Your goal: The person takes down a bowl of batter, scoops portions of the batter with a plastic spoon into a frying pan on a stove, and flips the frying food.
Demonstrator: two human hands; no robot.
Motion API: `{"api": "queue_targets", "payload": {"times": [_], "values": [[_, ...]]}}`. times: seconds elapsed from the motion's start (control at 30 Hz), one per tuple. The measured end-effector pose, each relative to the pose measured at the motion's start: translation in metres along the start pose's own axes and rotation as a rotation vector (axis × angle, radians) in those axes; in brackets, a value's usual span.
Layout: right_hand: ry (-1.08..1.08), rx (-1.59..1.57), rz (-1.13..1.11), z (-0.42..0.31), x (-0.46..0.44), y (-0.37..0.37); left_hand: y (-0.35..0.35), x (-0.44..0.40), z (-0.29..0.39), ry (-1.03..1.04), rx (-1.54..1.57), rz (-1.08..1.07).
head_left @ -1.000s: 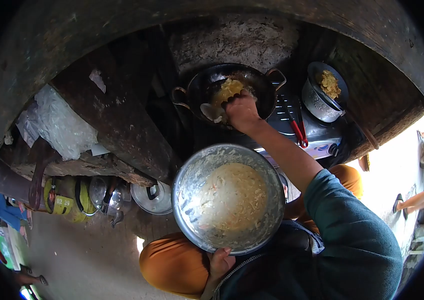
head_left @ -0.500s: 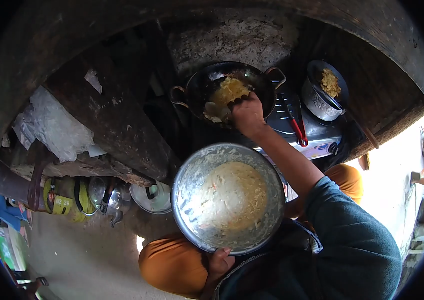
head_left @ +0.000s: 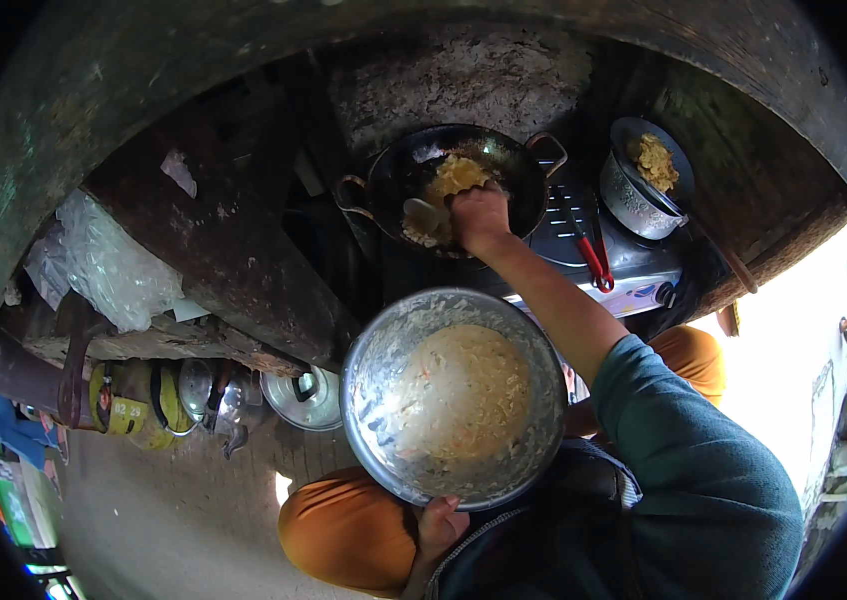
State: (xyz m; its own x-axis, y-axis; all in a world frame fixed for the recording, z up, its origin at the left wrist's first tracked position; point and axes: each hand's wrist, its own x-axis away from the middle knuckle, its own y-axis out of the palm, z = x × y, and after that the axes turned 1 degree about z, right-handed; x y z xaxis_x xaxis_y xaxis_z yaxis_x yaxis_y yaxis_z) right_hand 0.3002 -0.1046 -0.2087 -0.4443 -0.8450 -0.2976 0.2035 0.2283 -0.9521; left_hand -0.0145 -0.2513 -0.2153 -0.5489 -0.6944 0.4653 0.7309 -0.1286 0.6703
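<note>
My left hand (head_left: pixel 441 525) grips the near rim of a large metal bowl (head_left: pixel 362 440), with the thumb over the edge. Pale, lumpy batter (head_left: pixel 469 390) covers the bowl's bottom and streaks its walls. Over the black wok (head_left: pixel 514 215), my right hand (head_left: pixel 481 213) is closed on a spoon (head_left: pixel 425 216), whose bowl points left and sits low in the pan. The spoon's handle is hidden in the fist. Yellowish frying batter (head_left: pixel 459 174) lies in the wok just beyond the fingers.
The wok sits on a gas stove (head_left: pixel 634 300). Right of it are red-handled tongs (head_left: pixel 596 262) and a pot (head_left: pixel 634 205) topped by a strainer-like ladle with fried food (head_left: pixel 656 163). At left are plastic bags (head_left: pixel 124 265), a kettle (head_left: pixel 236 405) and a lidded pot (head_left: pixel 309 400).
My right hand has shifted slightly left and lower across the wok, and the spoon has moved with it. The left hand and the bowl have hardly moved.
</note>
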Motion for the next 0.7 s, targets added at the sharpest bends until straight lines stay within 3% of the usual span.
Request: {"api": "queue_targets", "payload": {"times": [0.2,0.4,0.5,0.6,0.7], "values": [[-0.129,0.025,0.173,0.005,0.004,0.005,0.001,-0.001,-0.001,0.027,0.045,0.020],[-0.091,0.020,0.241,0.022,0.011,-0.002,-0.002,-0.002,-0.003,0.036,0.026,0.021],[-0.146,0.095,0.053,0.018,0.018,-0.014,-0.006,0.000,0.001,-0.033,0.100,-0.056],[-0.151,0.145,0.121,0.018,0.017,-0.004,-0.017,-0.003,-0.007,0.005,0.078,0.063],[-0.077,0.084,0.195,0.021,0.010,0.003,-0.011,-0.002,-0.006,0.024,0.081,0.050]]}}
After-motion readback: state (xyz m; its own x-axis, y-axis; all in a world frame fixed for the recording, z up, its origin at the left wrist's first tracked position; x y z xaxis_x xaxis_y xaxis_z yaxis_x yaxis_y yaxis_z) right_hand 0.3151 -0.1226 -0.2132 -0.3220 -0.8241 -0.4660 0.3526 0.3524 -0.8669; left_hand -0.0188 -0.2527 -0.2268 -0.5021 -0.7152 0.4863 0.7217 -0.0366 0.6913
